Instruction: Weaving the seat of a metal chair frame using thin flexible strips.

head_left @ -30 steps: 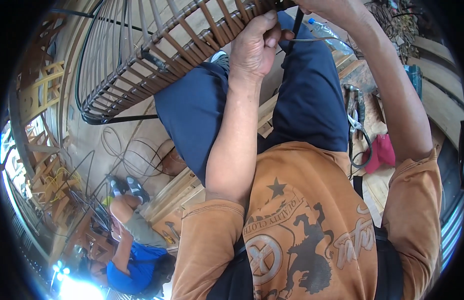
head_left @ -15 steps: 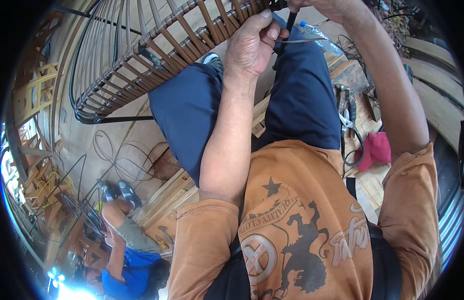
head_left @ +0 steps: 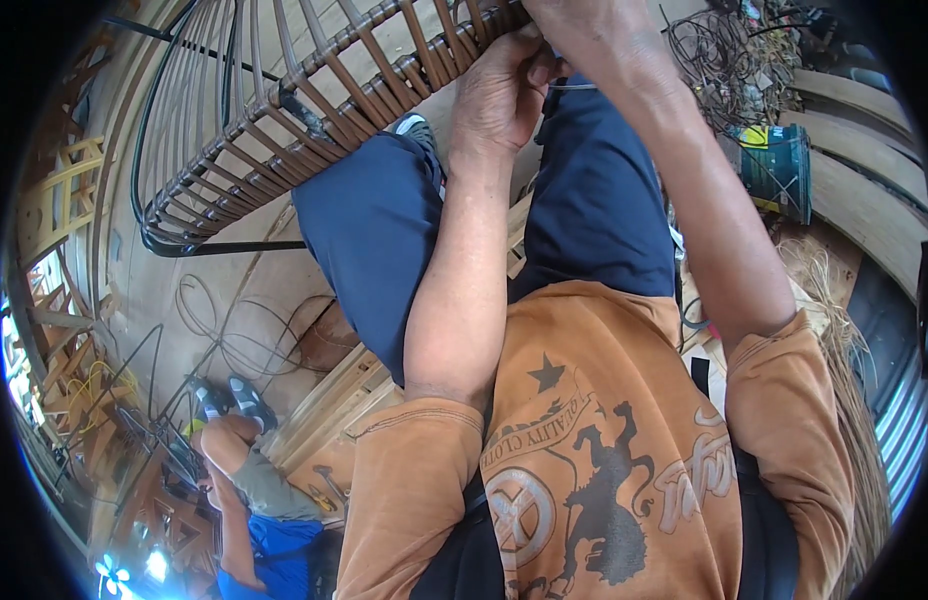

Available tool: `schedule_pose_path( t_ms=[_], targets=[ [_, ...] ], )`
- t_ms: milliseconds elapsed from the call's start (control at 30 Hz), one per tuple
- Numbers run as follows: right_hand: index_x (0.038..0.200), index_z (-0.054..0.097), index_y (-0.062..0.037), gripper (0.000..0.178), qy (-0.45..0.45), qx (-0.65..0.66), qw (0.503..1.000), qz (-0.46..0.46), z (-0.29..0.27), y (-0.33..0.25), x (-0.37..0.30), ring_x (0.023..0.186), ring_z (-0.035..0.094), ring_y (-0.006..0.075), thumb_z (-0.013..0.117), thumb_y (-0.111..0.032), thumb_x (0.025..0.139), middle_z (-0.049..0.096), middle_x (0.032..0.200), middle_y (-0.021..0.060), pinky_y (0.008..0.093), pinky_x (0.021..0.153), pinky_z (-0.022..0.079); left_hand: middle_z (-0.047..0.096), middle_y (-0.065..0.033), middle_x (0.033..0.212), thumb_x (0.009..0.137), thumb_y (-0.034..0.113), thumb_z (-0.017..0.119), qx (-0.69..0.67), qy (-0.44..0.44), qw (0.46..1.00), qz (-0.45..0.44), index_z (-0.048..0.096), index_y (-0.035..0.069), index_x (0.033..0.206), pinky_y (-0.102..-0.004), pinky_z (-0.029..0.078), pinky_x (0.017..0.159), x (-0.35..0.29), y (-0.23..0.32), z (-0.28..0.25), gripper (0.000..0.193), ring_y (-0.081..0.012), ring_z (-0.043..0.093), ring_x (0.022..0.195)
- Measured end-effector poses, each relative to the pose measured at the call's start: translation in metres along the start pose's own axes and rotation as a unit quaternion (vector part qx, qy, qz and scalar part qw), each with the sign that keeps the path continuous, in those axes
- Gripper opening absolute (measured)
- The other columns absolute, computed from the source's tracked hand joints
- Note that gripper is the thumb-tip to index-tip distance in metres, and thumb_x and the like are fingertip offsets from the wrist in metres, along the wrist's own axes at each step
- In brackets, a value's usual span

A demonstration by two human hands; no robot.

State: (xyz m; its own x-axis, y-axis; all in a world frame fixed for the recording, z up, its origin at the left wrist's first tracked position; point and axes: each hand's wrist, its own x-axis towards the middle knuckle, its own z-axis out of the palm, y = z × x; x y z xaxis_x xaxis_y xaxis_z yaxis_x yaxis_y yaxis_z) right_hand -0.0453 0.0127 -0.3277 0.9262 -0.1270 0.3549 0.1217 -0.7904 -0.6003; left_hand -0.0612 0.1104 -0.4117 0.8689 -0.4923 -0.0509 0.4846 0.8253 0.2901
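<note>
A chair-like frame (head_left: 359,105) wound with brown flat strands slants across the top left, its lower edge above my left knee. My left hand (head_left: 499,95) is at the frame's right end, fingers curled and pinched together. A thin strand (head_left: 576,87) comes out beside its fingers over my right thigh. My right hand (head_left: 594,35) reaches across at the upper edge, close above the left hand. The right fingers are cut off by the picture's edge and hidden behind the hand, so their grip does not show.
Loose strand coils (head_left: 249,320) lie on the floor at left. A person in a blue shirt (head_left: 279,545) sits lower left, near a hammer (head_left: 329,482) on wood. A green container (head_left: 774,170), a tangled strand pile (head_left: 719,55) and curved slats (head_left: 864,150) are at right.
My right hand and forearm have swung left, over beside my left hand. The green container now shows, while the bottle and red cloth are mostly hidden. The left hand stays at the frame.
</note>
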Motion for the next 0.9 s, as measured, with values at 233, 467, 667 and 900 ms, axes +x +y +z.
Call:
schedule_pose_path(
  t_ms=[233, 467, 667, 900],
  targets=[
    [0.128, 0.039, -0.0008, 0.053, 0.011, 0.073, 0.990, 0.121, -0.008, -0.007, -0.001, 0.106, 0.055, 0.0360, 0.051, -0.002, 0.076, 0.057, 0.108, 0.0266, 0.0384, 0.090, 0.043, 0.053, -0.0006, 0.070, 0.082, -0.001, 0.056, 0.014, -0.043, 0.999, -0.027, 0.059, 0.005, 0.096, -0.0351, 0.046, 0.066, 0.001, 0.001, -0.018, 0.017, -0.0108, 0.046, 0.059],
    [0.129, 0.040, 0.0017, 0.053, -0.120, 0.181, 0.974, 0.062, -0.025, 0.001, 0.005, 0.113, 0.053, 0.0280, 0.056, -0.003, 0.079, 0.054, 0.117, 0.0188, 0.0328, 0.088, 0.045, 0.050, 0.0022, 0.069, 0.084, 0.001, 0.055, 0.006, -0.042, 0.999, -0.027, 0.058, 0.006, 0.101, -0.0354, 0.046, 0.070, 0.000, 0.005, -0.014, 0.018, -0.0097, 0.045, 0.060],
    [0.128, 0.041, 0.0021, 0.043, -0.159, 0.380, 0.901, 0.135, -0.033, 0.007, 0.006, 0.078, 0.052, 0.0117, 0.052, -0.004, 0.087, 0.055, 0.104, 0.0091, 0.0236, 0.068, 0.044, 0.050, 0.0020, 0.069, 0.085, 0.001, 0.055, -0.032, -0.008, 0.999, -0.016, 0.057, 0.005, 0.103, -0.0350, 0.046, 0.072, -0.005, 0.003, -0.005, 0.019, -0.0097, 0.045, 0.061],
    [0.109, 0.057, 0.0011, 0.023, 0.028, 0.378, 0.919, 0.109, -0.023, 0.037, -0.023, 0.061, 0.053, 0.0105, 0.055, -0.004, 0.086, 0.062, 0.083, 0.0046, 0.0225, 0.057, 0.046, 0.041, 0.0005, 0.060, 0.088, -0.001, 0.049, -0.078, 0.024, 0.996, -0.020, 0.056, 0.002, 0.099, -0.0329, 0.047, 0.071, -0.004, 0.002, 0.005, 0.014, -0.0102, 0.043, 0.060]
  ],
)
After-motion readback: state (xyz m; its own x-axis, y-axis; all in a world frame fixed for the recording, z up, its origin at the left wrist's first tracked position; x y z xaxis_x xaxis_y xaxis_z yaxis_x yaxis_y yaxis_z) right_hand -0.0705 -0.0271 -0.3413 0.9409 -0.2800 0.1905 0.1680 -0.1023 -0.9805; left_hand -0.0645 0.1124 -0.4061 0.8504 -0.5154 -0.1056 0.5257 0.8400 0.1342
